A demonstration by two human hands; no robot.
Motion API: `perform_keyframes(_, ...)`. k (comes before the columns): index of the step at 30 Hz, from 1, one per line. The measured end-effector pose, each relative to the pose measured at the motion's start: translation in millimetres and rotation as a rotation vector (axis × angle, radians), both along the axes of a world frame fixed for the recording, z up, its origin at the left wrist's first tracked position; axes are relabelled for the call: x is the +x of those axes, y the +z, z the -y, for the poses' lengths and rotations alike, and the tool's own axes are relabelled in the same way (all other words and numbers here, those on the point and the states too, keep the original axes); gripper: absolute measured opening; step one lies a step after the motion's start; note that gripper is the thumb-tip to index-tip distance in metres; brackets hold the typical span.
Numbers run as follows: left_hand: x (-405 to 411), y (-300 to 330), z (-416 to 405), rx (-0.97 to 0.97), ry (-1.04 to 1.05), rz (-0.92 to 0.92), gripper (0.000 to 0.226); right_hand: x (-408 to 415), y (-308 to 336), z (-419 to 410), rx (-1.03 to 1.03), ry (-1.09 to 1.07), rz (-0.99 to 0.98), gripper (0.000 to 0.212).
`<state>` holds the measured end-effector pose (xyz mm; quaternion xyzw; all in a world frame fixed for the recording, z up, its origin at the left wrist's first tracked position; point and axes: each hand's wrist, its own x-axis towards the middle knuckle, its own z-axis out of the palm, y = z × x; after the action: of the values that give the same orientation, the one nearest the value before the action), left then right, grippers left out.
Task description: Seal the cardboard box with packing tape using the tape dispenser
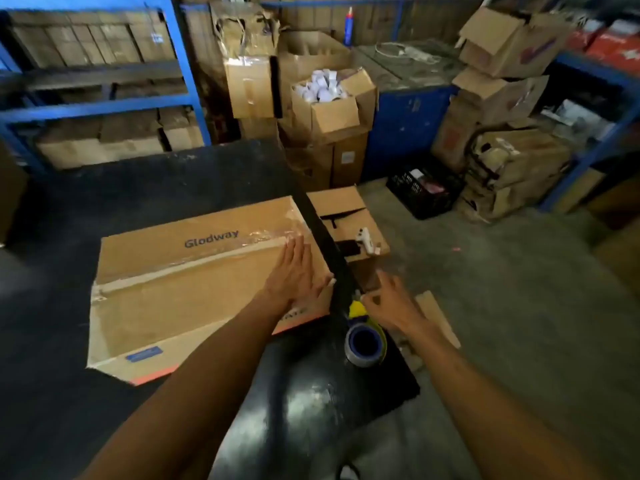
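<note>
A long cardboard box (180,292) printed "Glodway" lies on a black table (304,403). Clear tape runs along its top seam and is crinkled at the right end. My left hand (294,271) lies flat, fingers together, on the box's right end over the seam. The tape dispenser (363,336), yellow with a blue-cored roll, lies on its side at the table's right edge, just off the box's near right corner. My right hand (391,303) is over its yellow handle, fingertips touching the yellow front. Whether the hand grips it is unclear.
A smaller brown box (346,216) with a white tool (367,240) on top stands right of the table. Stacked cartons (325,109), blue shelving (104,105) and a black crate (424,190) line the back. Concrete floor lies to the right.
</note>
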<state>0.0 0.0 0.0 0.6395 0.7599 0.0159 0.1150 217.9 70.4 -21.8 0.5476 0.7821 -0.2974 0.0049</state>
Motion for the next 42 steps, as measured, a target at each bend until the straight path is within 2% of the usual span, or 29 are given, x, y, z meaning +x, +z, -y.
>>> perform_keyframes(4, 7, -23, -12, 0.02, 0.036, -0.035, 0.095, 20, -46, 10, -0.068, 0.013, 0.129, 0.086)
perform_keyframes(8, 10, -52, -19, 0.074, 0.044, -0.097, 0.102, 18, -85, 8, -0.17, 0.003, 0.151, 0.086)
perform_keyframes(12, 8, -65, -19, 0.108, 0.053, -0.098, 0.101, 12, -110, 4, -0.163, 0.019, 0.156, 0.076)
perform_keyframes(15, 6, -68, -20, 0.102, 0.04, -0.113, 0.108, 11, -112, -3, -0.13, 0.017, 0.147, 0.059)
perform_keyframes(18, 5, -68, -18, 0.096, 0.031, -0.143, 0.107, 8, -103, -11, -0.206, -0.108, -0.015, 0.04)
perform_keyframes(21, 5, -69, -18, 0.082, 0.017, -0.158, 0.103, 7, -79, -17, -0.458, -0.351, -0.289, 0.036)
perform_keyframes(23, 6, -67, -18, 0.074, 0.02, -0.135, 0.102, 7, -56, -21, -0.562, -0.426, -0.391, 0.038)
perform_keyframes(27, 13, -62, -10, 0.042, 0.007, -0.108, 0.105, 4, -15, -30, -0.527, -0.407, -0.533, 0.043)
perform_keyframes(31, 24, -59, 6, -0.022, -0.023, -0.1, 0.113, -8, 13, -22, -0.55, -0.376, -0.78, 0.063)
perform_keyframes(33, 18, -45, 10, -0.033, -0.048, 0.042, 0.101, -19, 29, -13, -0.538, -0.343, -0.882, 0.052)
perform_keyframes(35, 2, -25, 15, -0.027, -0.012, 0.349, 0.082, -30, 49, -1, -0.45, -0.267, -0.924, 0.045)
perform_keyframes(37, -18, -5, 23, 0.058, 0.189, 0.731, 0.055, -37, 63, 7, -0.306, -0.151, -0.937, 0.048)
perform_keyframes(38, -27, 7, 28, 0.106, 0.335, 0.931, 0.049, -41, 70, 11, -0.234, -0.085, -0.926, 0.05)
perform_keyframes(40, -47, 31, 39, 0.136, 0.611, 1.323, 0.054, -53, 81, 19, -0.094, 0.026, -0.887, 0.053)
perform_keyframes(42, -70, 53, 54, 0.094, 0.735, 1.605, 0.061, -70, 92, 28, 0.052, 0.127, -0.858, 0.055)
